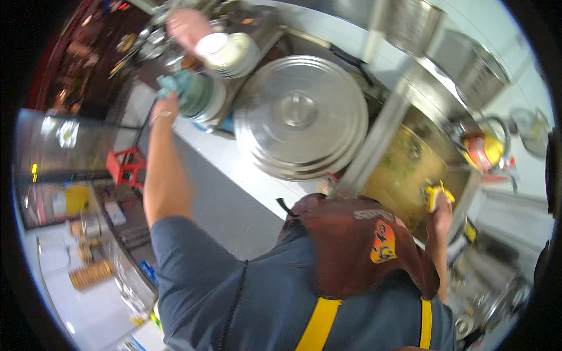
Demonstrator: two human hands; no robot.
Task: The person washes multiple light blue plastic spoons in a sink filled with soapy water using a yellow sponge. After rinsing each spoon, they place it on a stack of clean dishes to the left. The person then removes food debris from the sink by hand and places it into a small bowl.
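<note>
My left hand (167, 105) is stretched out, shut on a crumpled teal cloth (167, 84). The cloth is up against a stack of green bowls (195, 94); contact between my fingers and the bowls is unclear. Beyond it stands a stack of white bowls and plates (237, 55). My right hand (439, 215) grips a small yellow item (439, 193), perhaps a cloth, above a square steel basin (472, 188). Cloudy yellowish liquid (395, 175) with green bits fills the basin. Between my arms sits a large round steel lid (303, 109) with a central knob.
A steel rail (377, 136) runs between lid and basin. Tall steel strainers (412, 26) and a steel pot (470, 66) stand at the far right. A red stool (127, 166) is on the left, past a grey floor mat (219, 184). A blurred pinkish shape (189, 28) hovers near the white bowls.
</note>
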